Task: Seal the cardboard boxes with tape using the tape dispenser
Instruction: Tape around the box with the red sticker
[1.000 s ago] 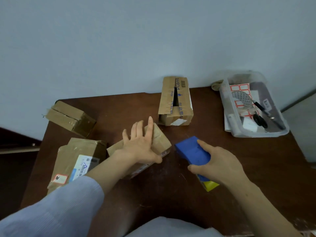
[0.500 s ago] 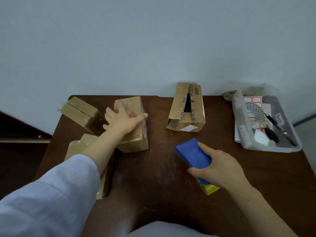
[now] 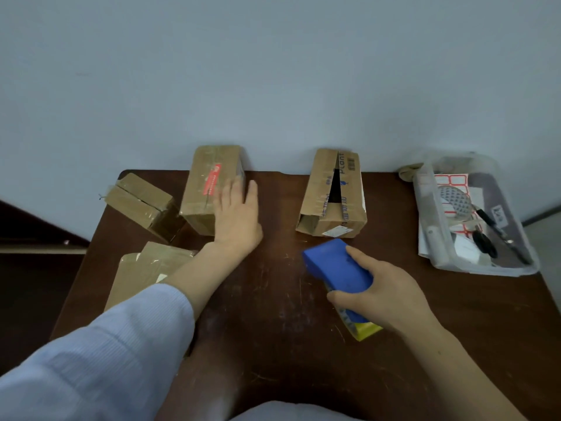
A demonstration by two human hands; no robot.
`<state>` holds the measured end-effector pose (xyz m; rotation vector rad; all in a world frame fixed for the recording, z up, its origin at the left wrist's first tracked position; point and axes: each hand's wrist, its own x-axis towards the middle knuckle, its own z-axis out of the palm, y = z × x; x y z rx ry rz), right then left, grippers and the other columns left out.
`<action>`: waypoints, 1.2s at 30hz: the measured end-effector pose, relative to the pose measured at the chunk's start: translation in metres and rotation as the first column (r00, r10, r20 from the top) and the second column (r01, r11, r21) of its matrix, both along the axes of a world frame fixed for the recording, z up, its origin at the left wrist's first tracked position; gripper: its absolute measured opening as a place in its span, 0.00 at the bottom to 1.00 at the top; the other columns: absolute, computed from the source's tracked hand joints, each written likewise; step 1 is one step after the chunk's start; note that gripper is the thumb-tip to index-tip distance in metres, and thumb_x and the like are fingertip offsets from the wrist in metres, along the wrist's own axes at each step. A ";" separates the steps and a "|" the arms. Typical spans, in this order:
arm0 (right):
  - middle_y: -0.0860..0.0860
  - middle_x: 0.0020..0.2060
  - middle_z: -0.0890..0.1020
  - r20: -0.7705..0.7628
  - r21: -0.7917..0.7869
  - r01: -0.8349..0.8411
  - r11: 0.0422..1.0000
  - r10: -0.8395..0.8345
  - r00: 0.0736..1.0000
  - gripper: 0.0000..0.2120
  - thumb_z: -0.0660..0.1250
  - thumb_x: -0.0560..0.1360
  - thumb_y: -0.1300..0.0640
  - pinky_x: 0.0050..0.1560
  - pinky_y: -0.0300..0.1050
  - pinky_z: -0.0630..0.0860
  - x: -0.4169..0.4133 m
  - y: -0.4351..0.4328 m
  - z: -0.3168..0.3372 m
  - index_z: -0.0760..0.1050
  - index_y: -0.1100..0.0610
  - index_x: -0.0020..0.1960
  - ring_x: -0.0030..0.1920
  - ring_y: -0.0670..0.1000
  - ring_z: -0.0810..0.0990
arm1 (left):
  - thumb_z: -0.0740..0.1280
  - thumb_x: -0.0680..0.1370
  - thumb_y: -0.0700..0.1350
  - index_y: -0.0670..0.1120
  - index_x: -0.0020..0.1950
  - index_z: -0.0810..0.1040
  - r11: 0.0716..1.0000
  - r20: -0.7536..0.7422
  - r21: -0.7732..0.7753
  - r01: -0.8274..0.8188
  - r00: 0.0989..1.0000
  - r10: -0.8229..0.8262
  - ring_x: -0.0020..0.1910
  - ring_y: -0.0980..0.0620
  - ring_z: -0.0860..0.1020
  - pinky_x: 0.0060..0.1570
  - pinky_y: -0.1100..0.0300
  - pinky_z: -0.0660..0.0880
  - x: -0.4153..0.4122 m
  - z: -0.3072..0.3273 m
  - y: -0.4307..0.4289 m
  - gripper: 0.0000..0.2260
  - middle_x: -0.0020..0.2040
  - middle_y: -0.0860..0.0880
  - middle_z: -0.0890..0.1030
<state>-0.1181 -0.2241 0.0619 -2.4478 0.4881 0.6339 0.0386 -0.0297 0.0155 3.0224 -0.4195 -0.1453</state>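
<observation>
A taped cardboard box with a red label (image 3: 209,183) stands against the wall at the back of the brown table (image 3: 273,329). My left hand (image 3: 236,217) lies flat with straight fingers against that box's right near corner. To the right, a second cardboard box (image 3: 334,196) has its top flaps gaping apart. Just in front of it, my right hand (image 3: 382,293) grips the blue tape dispenser (image 3: 337,265), whose yellow end (image 3: 367,329) rests on the table.
A taped box (image 3: 139,205) lies at the back left corner and another box (image 3: 142,271) sits at the left edge, partly under my left arm. A clear plastic tray (image 3: 437,247) at the right holds label sheets, scissors and a pen.
My left hand has pushed the labelled box from the table's middle left back to the wall. My right hand has stayed on the tape dispenser.
</observation>
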 end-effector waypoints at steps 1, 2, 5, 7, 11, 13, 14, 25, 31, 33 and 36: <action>0.47 0.56 0.71 0.008 0.012 0.024 1.000 -0.024 1.000 0.44 0.69 0.66 0.34 0.48 0.40 0.69 -0.002 -0.004 0.001 0.52 0.39 0.76 0.52 0.47 0.72 | 0.63 0.76 0.42 0.44 0.78 0.50 0.995 0.002 -0.078 0.055 0.999 -0.055 0.76 0.42 0.46 0.73 0.48 0.43 -0.002 0.000 -0.011 0.34 0.78 0.40 0.49; 0.46 0.56 0.70 0.015 0.021 0.048 0.999 -0.048 0.999 0.44 0.69 0.66 0.34 0.49 0.41 0.70 -0.005 -0.009 0.002 0.53 0.39 0.75 0.53 0.48 0.72 | 0.64 0.76 0.43 0.43 0.77 0.51 0.984 -0.019 -0.157 0.089 0.995 -0.093 0.76 0.42 0.47 0.73 0.51 0.45 -0.004 0.001 -0.023 0.34 0.77 0.41 0.51; 0.46 0.54 0.69 0.021 0.004 0.119 0.993 -0.119 0.993 0.43 0.70 0.65 0.35 0.50 0.43 0.73 -0.015 -0.030 0.008 0.54 0.38 0.75 0.52 0.49 0.73 | 0.63 0.78 0.47 0.41 0.77 0.51 0.933 -0.237 -0.360 -0.016 0.969 -0.075 0.75 0.42 0.53 0.72 0.53 0.54 -0.004 -0.003 -0.063 0.33 0.76 0.40 0.55; 0.47 0.52 0.69 0.016 -0.061 0.150 0.987 -0.149 0.989 0.44 0.69 0.65 0.34 0.50 0.43 0.73 -0.019 -0.046 0.012 0.52 0.38 0.75 0.50 0.49 0.73 | 0.60 0.79 0.48 0.40 0.77 0.51 0.875 -0.422 -0.440 -0.203 0.906 -0.003 0.72 0.41 0.61 0.68 0.52 0.62 0.001 -0.004 -0.085 0.31 0.74 0.39 0.60; 0.51 0.56 0.72 0.015 -0.224 0.165 0.961 -0.166 0.986 0.44 0.68 0.67 0.33 0.45 0.44 0.71 -0.007 -0.075 0.009 0.52 0.42 0.76 0.48 0.51 0.72 | 0.58 0.81 0.51 0.39 0.74 0.58 0.793 -0.552 -0.469 -0.387 0.830 0.079 0.64 0.42 0.72 0.55 0.55 0.70 0.011 -0.012 -0.110 0.26 0.69 0.41 0.70; 0.53 0.59 0.74 0.039 -0.247 0.177 0.953 -0.173 0.984 0.45 0.68 0.67 0.34 0.47 0.47 0.73 0.009 -0.084 0.002 0.53 0.44 0.77 0.52 0.54 0.75 | 0.58 0.81 0.52 0.41 0.72 0.61 0.742 -0.602 -0.489 -0.458 0.793 0.093 0.61 0.43 0.74 0.57 0.54 0.73 0.014 -0.020 -0.115 0.24 0.66 0.43 0.73; 0.54 0.60 0.73 0.041 -0.261 0.168 0.951 -0.163 0.986 0.45 0.68 0.66 0.33 0.49 0.48 0.73 0.017 -0.086 -0.002 0.53 0.44 0.77 0.55 0.55 0.75 | 0.59 0.80 0.53 0.41 0.71 0.64 0.706 -0.632 -0.500 -0.501 0.769 0.099 0.60 0.43 0.76 0.58 0.51 0.74 0.015 -0.024 -0.117 0.23 0.64 0.43 0.75; 0.54 0.57 0.69 -0.008 -0.350 -0.049 0.936 0.049 0.999 0.46 0.64 0.68 0.33 0.41 0.43 0.67 0.037 -0.070 -0.011 0.46 0.45 0.77 0.53 0.54 0.74 | 0.65 0.78 0.51 0.43 0.62 0.74 0.645 -0.672 -0.453 -0.615 0.711 0.206 0.53 0.46 0.79 0.55 0.49 0.77 -0.007 -0.045 -0.109 0.17 0.56 0.46 0.80; 0.48 0.47 0.63 -0.059 -0.254 -0.142 0.957 0.131 0.990 0.46 0.65 0.66 0.33 0.42 0.42 0.67 -0.001 -0.053 -0.007 0.46 0.42 0.77 0.47 0.50 0.71 | 0.72 0.68 0.59 0.57 0.76 0.39 0.586 -0.788 -0.413 -0.697 0.596 0.154 0.62 0.44 0.74 0.58 0.43 0.75 -0.059 -0.051 -0.054 0.50 0.66 0.50 0.72; 0.48 0.47 0.64 -0.087 -0.234 -0.169 0.957 0.152 0.985 0.46 0.64 0.66 0.33 0.42 0.41 0.66 -0.017 -0.046 -0.008 0.45 0.41 0.77 0.46 0.49 0.70 | 0.72 0.60 0.64 0.62 0.71 0.29 0.581 -0.817 -0.351 -0.734 0.543 0.193 0.64 0.43 0.72 0.59 0.42 0.74 -0.082 -0.052 -0.038 0.58 0.70 0.49 0.68; 0.47 0.47 0.65 -0.085 -0.213 -0.162 0.964 0.147 0.985 0.45 0.64 0.67 0.32 0.42 0.40 0.67 -0.031 -0.041 -0.013 0.46 0.40 0.77 0.45 0.48 0.69 | 0.75 0.65 0.58 0.61 0.72 0.28 0.540 -0.825 -0.312 -0.781 0.505 0.254 0.67 0.40 0.67 0.57 0.40 0.75 -0.104 -0.045 -0.029 0.58 0.72 0.45 0.60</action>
